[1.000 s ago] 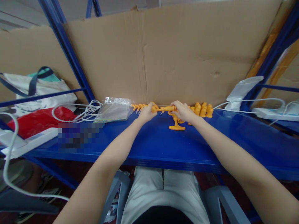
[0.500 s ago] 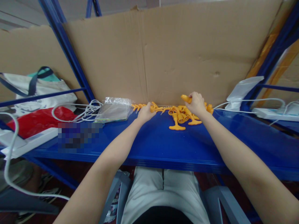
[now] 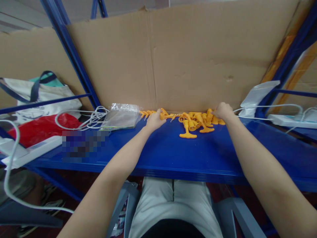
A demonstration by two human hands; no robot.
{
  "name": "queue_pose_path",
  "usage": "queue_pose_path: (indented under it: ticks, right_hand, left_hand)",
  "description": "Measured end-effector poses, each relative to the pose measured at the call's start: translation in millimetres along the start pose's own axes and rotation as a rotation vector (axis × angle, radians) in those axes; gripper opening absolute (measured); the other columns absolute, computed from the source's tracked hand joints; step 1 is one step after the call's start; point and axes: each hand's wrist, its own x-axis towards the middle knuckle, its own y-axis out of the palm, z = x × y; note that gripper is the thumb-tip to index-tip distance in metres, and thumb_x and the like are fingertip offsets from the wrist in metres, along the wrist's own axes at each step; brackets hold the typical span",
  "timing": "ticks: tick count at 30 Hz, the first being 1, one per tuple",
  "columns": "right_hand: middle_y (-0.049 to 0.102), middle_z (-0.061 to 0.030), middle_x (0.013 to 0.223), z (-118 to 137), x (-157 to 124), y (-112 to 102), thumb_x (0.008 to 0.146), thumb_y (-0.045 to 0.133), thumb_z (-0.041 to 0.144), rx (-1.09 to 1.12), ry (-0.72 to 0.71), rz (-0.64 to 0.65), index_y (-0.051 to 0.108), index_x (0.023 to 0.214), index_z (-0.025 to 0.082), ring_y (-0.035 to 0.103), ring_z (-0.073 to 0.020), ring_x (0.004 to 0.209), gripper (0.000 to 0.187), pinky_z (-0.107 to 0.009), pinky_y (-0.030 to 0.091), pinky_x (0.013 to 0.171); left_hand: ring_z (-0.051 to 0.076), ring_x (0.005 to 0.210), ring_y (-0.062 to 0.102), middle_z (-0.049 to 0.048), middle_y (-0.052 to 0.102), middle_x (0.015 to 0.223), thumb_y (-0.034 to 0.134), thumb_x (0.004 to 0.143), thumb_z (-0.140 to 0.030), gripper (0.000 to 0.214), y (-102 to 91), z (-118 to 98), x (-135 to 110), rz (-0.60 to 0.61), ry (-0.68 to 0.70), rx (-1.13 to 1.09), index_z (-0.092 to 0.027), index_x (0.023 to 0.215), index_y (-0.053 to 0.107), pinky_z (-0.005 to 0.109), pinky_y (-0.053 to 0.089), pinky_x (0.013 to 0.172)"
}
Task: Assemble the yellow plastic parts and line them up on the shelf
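Note:
A cluster of small orange plastic parts lies on the blue shelf against the cardboard back wall; one T-shaped part stands out in front. My left hand is closed on an orange part with a screw-like end at the left of the cluster. My right hand is curled shut over the upright orange pieces at the cluster's right end; what its fingers grip is hidden.
A clear plastic bag and coiled white cable lie left of the parts. Further left are a red bag and a tote bag. A white pouch and a power strip sit at the right. Cardboard backs the shelf.
My right hand left the part it shared with my left hand, lifted an orange piece, then moved right and down onto the right end of the cluster. My left hand stayed put.

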Motion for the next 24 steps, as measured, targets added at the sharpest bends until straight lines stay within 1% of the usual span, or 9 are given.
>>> queue_pose_path:
  ticks: [4,6,8,11,14,18,21,24]
  right_hand:
    - [0.070,-0.0243,0.103,-13.8,8.2,6.5,0.076,0.073,0.026,-0.091,0.036,0.108,0.070,0.106,0.008,0.068,-0.0351,0.102,0.036,-0.041,0.056,0.081]
    - [0.071,-0.0232,0.102,-19.5,10.3,10.9,0.075,0.073,0.022,-0.150,0.028,0.154,0.071,0.107,0.009,0.069,-0.0341,0.102,0.035,-0.040,0.057,0.081]
    - [0.072,-0.0224,0.103,-24.2,10.7,16.0,0.075,0.071,0.019,-0.190,0.013,0.168,0.071,0.109,0.009,0.071,-0.0329,0.101,0.034,-0.039,0.058,0.079]
    - [0.073,-0.0222,0.103,-29.3,8.8,21.8,0.078,0.065,0.015,-0.209,-0.005,0.158,0.070,0.111,0.009,0.072,-0.0314,0.100,0.034,-0.037,0.058,0.078]
    - [0.073,-0.0229,0.103,-30.8,5.4,21.7,0.080,0.061,0.011,-0.199,0.009,0.157,0.070,0.111,0.008,0.071,-0.0315,0.103,0.032,-0.037,0.058,0.081]
    - [0.071,-0.0250,0.103,-27.2,0.1,13.4,0.082,0.060,0.010,-0.144,0.074,0.124,0.069,0.111,0.007,0.070,-0.0323,0.104,0.031,-0.037,0.056,0.081]
    - [0.070,-0.0267,0.106,-21.4,-3.4,6.4,0.083,0.057,0.010,-0.125,0.105,0.084,0.069,0.113,0.006,0.070,-0.0324,0.105,0.032,-0.037,0.055,0.081]
    - [0.070,-0.0267,0.108,-11.8,-6.5,2.0,0.085,0.054,0.013,-0.114,0.054,0.037,0.069,0.113,0.006,0.069,-0.0320,0.105,0.032,-0.037,0.054,0.082]
  left_hand:
    - [0.028,0.096,0.070,0.0108,0.074,0.099,0.063,0.085,-0.030,0.041,1.7,1.2,0.7,-0.006,0.007,0.001,-0.017,0.123,0.054,0.031,0.051,0.078]
    - [0.027,0.097,0.070,0.0099,0.074,0.099,0.064,0.084,-0.030,0.041,2.5,2.1,0.9,-0.010,0.011,-0.006,-0.018,0.122,0.054,0.030,0.050,0.078]
    - [0.027,0.096,0.070,0.0094,0.074,0.098,0.064,0.083,-0.031,0.041,3.1,2.7,0.9,-0.009,0.014,-0.009,-0.018,0.121,0.054,0.030,0.050,0.077]
    - [0.027,0.094,0.070,0.0101,0.074,0.098,0.063,0.084,-0.031,0.042,3.1,2.7,0.6,-0.004,0.023,-0.008,-0.017,0.122,0.053,0.031,0.050,0.077]
    - [0.027,0.093,0.070,0.0104,0.074,0.097,0.063,0.084,-0.031,0.042,2.6,2.1,0.4,-0.003,0.028,-0.003,-0.016,0.123,0.054,0.031,0.050,0.077]
    - [0.028,0.092,0.071,0.0100,0.074,0.095,0.064,0.085,-0.031,0.041,1.8,0.8,0.0,-0.006,0.029,0.010,-0.016,0.122,0.056,0.031,0.050,0.076]
    - [0.028,0.095,0.071,0.0107,0.075,0.098,0.064,0.085,-0.031,0.044,1.3,0.1,0.0,-0.013,0.025,0.018,-0.015,0.125,0.057,0.031,0.051,0.077]
    - [0.028,0.099,0.071,0.0105,0.076,0.102,0.064,0.085,-0.030,0.045,1.5,0.5,1.3,-0.016,0.025,0.035,-0.017,0.128,0.059,0.032,0.052,0.083]
